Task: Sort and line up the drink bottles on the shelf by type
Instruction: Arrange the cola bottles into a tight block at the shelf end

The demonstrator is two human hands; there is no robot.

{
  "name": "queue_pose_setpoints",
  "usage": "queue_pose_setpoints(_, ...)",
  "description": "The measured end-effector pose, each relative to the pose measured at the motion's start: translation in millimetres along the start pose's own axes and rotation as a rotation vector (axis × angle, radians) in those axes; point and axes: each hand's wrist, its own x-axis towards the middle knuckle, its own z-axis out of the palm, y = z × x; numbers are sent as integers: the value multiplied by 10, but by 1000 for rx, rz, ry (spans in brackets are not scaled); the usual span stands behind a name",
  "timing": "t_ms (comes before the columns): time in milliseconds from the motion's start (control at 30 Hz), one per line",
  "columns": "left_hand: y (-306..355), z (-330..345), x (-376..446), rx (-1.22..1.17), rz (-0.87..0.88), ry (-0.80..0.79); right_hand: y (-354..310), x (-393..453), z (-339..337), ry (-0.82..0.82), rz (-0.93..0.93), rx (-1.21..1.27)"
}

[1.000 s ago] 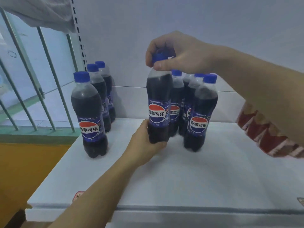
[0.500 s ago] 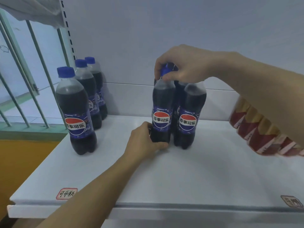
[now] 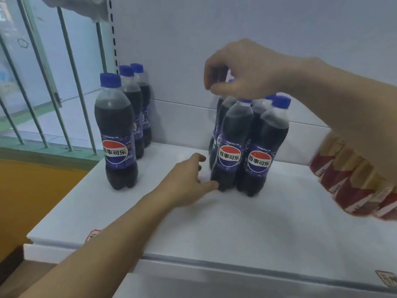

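Dark cola bottles with blue caps and blue labels stand on a white shelf (image 3: 236,229). A row of three (image 3: 117,134) runs front to back at the left. A tight cluster of several stands in the middle, fronted by one bottle (image 3: 233,147) and its neighbour (image 3: 266,147). My left hand (image 3: 187,179) lies low on the shelf with fingers apart, thumb touching the front bottle's base. My right hand (image 3: 242,69) hovers over the cluster's caps, fingers loosely curled and apart; the front bottle's cap shows free below it. A sliver of blue shows behind the fingers.
Red-labelled drink packs (image 3: 354,181) lie tilted at the shelf's right edge, partly behind my right forearm. A barred window (image 3: 43,82) is to the left, beyond the shelf's end. Price stickers (image 3: 92,235) sit on the front lip. A white wall backs the shelf.
The bottle I held by cap and base now stands in the cluster. My right hand has lifted off its cap, and my left hand has opened away from its base.
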Motion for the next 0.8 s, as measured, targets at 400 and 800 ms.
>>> queue_pose_setpoints(400, -990, -1234, -847, 203, -247, 250, -1319, 990, 603, 57, -164, 299)
queue_pose_setpoints(800, -567, -828, 15, -194, -48, 156, -508, 784, 215, 92, -9, 223)
